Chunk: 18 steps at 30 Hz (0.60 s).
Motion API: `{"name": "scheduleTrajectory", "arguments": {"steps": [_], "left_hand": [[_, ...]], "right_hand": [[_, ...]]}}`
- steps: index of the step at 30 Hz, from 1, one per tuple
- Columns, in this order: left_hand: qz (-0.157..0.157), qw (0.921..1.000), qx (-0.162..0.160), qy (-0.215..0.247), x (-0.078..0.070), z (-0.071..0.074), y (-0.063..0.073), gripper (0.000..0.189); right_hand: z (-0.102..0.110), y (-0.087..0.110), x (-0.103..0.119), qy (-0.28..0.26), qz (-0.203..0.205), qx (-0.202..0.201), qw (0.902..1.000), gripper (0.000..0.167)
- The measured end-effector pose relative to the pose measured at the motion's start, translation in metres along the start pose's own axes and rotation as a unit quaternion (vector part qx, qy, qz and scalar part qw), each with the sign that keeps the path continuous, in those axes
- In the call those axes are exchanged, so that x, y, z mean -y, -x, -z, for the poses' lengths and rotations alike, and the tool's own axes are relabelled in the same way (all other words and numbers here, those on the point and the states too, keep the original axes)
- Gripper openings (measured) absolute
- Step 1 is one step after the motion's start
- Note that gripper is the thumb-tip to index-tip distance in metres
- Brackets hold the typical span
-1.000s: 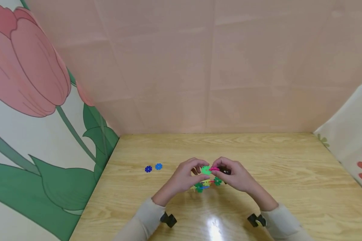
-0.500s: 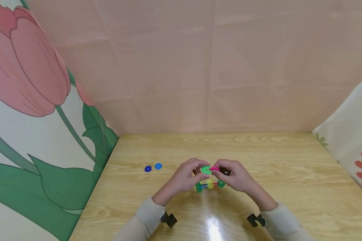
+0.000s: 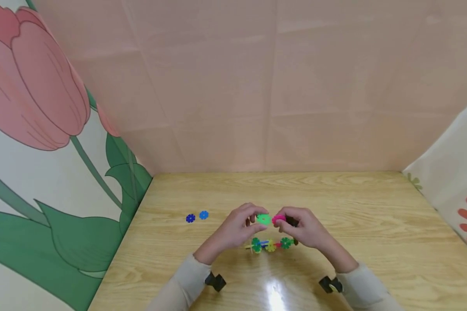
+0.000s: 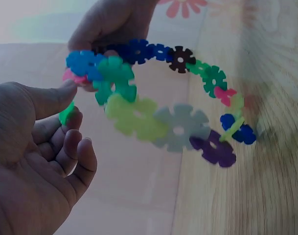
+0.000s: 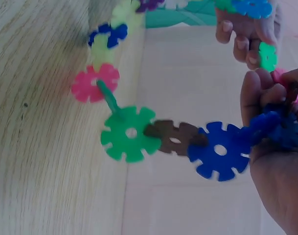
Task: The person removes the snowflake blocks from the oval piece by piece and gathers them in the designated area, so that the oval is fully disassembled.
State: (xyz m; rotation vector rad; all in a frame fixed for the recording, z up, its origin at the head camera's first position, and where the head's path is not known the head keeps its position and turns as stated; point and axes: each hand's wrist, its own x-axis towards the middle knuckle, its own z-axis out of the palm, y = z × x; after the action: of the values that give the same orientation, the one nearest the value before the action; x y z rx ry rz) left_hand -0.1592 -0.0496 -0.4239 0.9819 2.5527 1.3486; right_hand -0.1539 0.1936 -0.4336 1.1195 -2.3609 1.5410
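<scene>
Since a second ago the green disc (image 3: 263, 219) and pink disc (image 3: 278, 219) have come slightly apart; the dangling chain (image 3: 271, 244) has sagged lower toward the table (image 3: 373, 224). My left hand (image 3: 237, 228) pinches green, my right hand (image 3: 305, 231) pinches pink: both grips clamped. I judge the ends unjoined. Two blue discs (image 3: 196, 216) lie at centre left of the frame.

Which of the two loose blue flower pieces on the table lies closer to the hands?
The lighter blue piece; the darker blue piece lies farther from the left hand.
</scene>
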Motion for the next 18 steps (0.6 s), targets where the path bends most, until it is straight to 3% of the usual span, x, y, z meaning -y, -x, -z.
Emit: {"name": "scheduleTrajectory", "arguments": {"steps": [8,18], "left_hand": [[0.020,0.9994,-0.028,0.003,0.013,0.008,0.008,0.034],[0.090,0.9944,-0.053,-0.017,0.047,0.016,0.024,0.035]], "right_hand": [[0.003,0.002,-0.001,0.013,-0.012,-0.020,0.9996,0.022],[0.007,0.003,0.002,0.022,-0.042,0.000,0.9989,0.019]]}}
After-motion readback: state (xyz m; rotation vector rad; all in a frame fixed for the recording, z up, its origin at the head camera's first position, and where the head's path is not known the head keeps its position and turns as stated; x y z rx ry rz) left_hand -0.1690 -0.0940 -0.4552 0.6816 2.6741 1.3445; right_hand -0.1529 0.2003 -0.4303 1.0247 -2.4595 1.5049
